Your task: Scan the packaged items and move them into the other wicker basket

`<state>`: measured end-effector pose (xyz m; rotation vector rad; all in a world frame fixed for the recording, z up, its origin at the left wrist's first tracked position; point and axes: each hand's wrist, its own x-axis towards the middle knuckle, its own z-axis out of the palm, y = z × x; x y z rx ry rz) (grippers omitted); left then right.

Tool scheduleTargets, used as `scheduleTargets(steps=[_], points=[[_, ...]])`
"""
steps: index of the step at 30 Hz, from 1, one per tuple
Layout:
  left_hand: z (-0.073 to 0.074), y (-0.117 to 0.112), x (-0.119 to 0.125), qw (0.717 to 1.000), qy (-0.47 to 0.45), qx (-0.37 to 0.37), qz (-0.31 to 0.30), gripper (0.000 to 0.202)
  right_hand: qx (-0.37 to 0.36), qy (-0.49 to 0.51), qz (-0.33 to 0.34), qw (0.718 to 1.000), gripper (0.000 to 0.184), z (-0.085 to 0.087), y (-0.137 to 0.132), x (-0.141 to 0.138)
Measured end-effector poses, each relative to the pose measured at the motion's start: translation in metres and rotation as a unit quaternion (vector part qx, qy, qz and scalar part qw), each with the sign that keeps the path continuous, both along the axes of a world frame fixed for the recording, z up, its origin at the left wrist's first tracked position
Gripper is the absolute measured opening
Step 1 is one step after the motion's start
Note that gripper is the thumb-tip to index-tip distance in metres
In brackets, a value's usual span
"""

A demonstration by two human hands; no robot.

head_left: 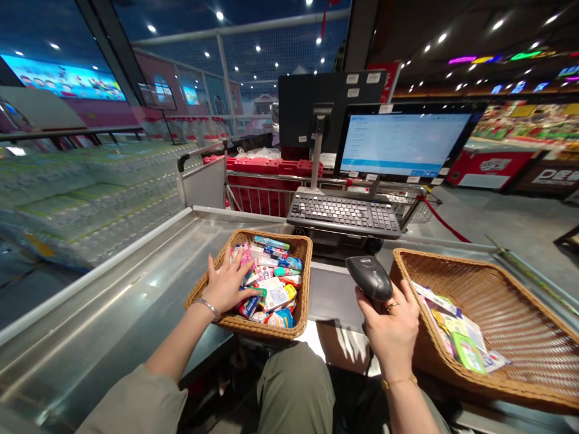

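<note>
My left hand (228, 282) lies with fingers spread over small packaged goods (271, 292) in the left wicker basket (304, 301). Its fingertips are near a pink item (245, 255), and nothing is visibly gripped. Toothpaste-like boxes (289, 263) and colourful packets fill that basket. Wrapped round the handle of a black handheld barcode scanner (370, 277) is my right hand (391, 322); the scanner's head points up and to the left. Beside it on the right, a larger wicker basket (520, 313) holds several packets, among them a green-and-white pack (468, 352).
A black keyboard (344, 211) and a lit monitor (402, 141) stand behind the baskets. The metal counter (136, 301) runs along the left, with its raised edge. Shopping carts (262, 193) are beyond it. Stacked bottled water (90, 199) stands at far left.
</note>
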<state>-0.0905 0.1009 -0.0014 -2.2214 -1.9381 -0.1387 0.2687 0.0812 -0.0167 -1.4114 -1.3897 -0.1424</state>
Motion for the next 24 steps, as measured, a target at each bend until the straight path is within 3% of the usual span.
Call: scheduleTargets(steps=[9,17,24], points=[[0.008,-0.017,-0.035,0.994,0.008,-0.088,-0.067,0.058,-0.007,-0.017,0.007,1.0,0.042,-0.006,0.004,-0.005],[0.014,-0.009,-0.035,0.984,0.0,-0.112,-0.136,0.05,0.0,-0.025,0.007,1.0,0.042,-0.006,0.005,-0.008],[0.013,-0.005,-0.029,0.982,-0.018,-0.087,-0.165,0.036,0.001,-0.025,0.008,1.0,0.04,-0.005,0.006,-0.008]])
